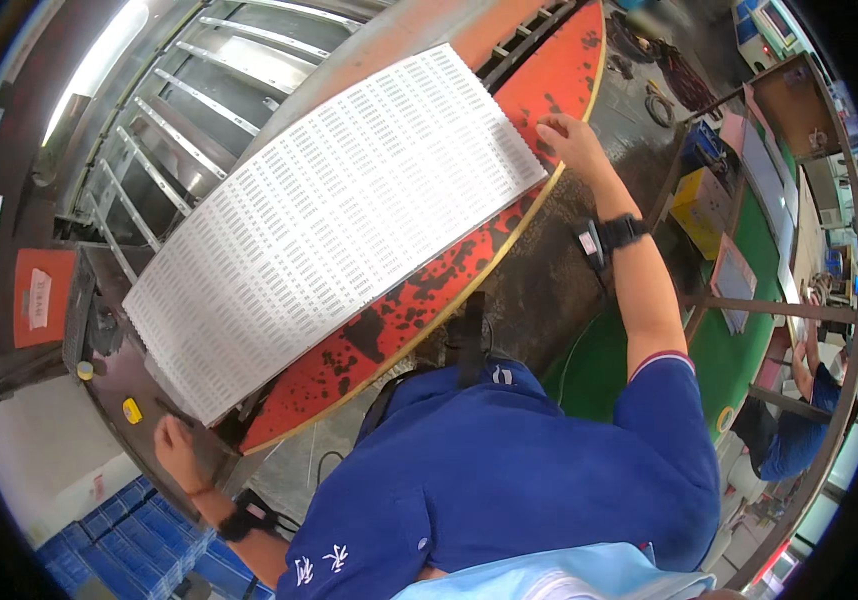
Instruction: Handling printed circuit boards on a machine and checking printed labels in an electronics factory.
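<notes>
A printed white sheet (329, 220) lies just left of the person's right hand (573, 142), fingers curled, and right of the left hand (179, 455), fingers loosely bent; any grip is unclear.

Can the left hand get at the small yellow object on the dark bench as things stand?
Probably yes: the left hand is close to the small yellow object, with nothing visible blocking the gap, and the white sheet lies clear of it.
</notes>
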Motion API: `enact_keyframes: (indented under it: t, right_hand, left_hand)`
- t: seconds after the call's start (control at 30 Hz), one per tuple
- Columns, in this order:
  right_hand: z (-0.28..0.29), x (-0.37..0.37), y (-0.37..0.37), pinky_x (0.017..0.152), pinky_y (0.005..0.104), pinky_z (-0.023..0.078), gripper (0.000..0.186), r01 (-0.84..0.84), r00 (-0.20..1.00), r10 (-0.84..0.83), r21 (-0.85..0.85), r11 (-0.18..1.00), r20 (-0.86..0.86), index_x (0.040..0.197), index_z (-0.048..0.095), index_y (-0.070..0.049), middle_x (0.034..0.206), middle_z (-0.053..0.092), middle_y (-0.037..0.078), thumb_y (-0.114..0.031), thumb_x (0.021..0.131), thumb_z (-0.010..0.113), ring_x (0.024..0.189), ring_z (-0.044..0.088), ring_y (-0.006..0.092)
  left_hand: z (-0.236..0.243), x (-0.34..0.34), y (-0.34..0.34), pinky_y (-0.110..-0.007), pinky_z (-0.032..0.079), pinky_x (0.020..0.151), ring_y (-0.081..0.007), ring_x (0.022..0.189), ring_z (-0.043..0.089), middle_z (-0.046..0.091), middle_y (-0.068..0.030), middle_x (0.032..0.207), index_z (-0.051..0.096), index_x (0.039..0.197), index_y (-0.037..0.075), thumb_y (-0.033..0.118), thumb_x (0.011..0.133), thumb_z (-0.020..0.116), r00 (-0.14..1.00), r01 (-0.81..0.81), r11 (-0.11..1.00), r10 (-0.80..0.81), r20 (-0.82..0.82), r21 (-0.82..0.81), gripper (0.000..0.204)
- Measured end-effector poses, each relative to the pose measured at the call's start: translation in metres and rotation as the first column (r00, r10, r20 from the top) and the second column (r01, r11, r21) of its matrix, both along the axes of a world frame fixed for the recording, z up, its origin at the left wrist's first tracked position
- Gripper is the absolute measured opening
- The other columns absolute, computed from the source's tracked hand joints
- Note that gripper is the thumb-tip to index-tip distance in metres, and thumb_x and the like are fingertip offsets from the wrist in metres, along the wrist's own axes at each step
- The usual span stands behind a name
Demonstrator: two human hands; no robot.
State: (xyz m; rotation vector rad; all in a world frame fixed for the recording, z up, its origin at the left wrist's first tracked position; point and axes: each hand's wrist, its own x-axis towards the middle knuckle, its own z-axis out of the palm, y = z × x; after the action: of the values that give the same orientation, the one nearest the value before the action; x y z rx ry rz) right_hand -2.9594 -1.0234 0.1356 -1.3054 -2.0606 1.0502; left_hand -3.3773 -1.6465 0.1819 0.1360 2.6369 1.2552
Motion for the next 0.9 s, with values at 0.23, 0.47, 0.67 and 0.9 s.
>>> enact_keyframes:
  t: [0.23,0.47,0.67,0.9]
  right_hand:
    - [-0.020,-0.058,0.043,0.059,0.0266,0.045,0.032,-0.038,0.995,0.055,-0.186,0.982,0.089,0.101,0.060,0.001,0.083,0.062,0.005,-0.027,0.085,0.056,0.066,0.056,0.0116]
    - [-0.031,-0.084,0.053,0.048,0.0279,0.041,0.033,-0.058,0.995,0.072,-0.202,0.978,0.065,0.089,0.063,0.000,0.062,0.056,0.002,-0.032,0.085,0.055,0.052,0.051,0.0125]
    - [-0.034,-0.084,0.056,0.048,0.0284,0.041,0.033,-0.026,0.997,0.041,-0.213,0.977,0.069,0.087,0.063,-0.001,0.062,0.057,0.003,-0.034,0.084,0.056,0.051,0.051,0.0127]
    - [-0.049,-0.085,0.059,0.058,0.0289,0.045,0.026,-0.034,0.952,-0.139,-0.543,0.839,-0.274,0.090,0.061,0.000,0.078,0.062,0.006,-0.025,0.085,0.058,0.065,0.057,0.0140]
  left_hand:
    - [-0.042,-0.077,0.024,-0.019,0.040,0.056,-0.0057,0.067,0.048,0.054,0.0003,0.081,0.055,0.105,0.001,0.026,0.087,0.054,0.993,0.014,0.968,-0.043,0.114,0.249,0.031]
    - [-0.044,-0.095,0.041,-0.019,0.037,0.048,-0.0055,0.057,0.045,0.052,0.0014,0.074,0.058,0.096,0.002,0.028,0.086,0.055,0.986,-0.091,0.988,0.071,0.152,0.124,0.028]
    - [-0.036,-0.106,0.052,-0.019,0.031,0.042,-0.0041,0.053,0.042,0.049,0.0028,0.067,0.059,0.089,0.003,0.028,0.085,0.055,0.974,-0.065,0.997,0.053,0.220,0.047,0.026]
    - [-0.039,-0.099,0.054,-0.027,0.046,0.069,-0.0169,0.079,0.058,0.061,-0.0105,0.091,0.055,0.103,-0.004,0.019,0.088,0.052,0.940,-0.111,0.888,-0.052,0.337,0.446,0.028]
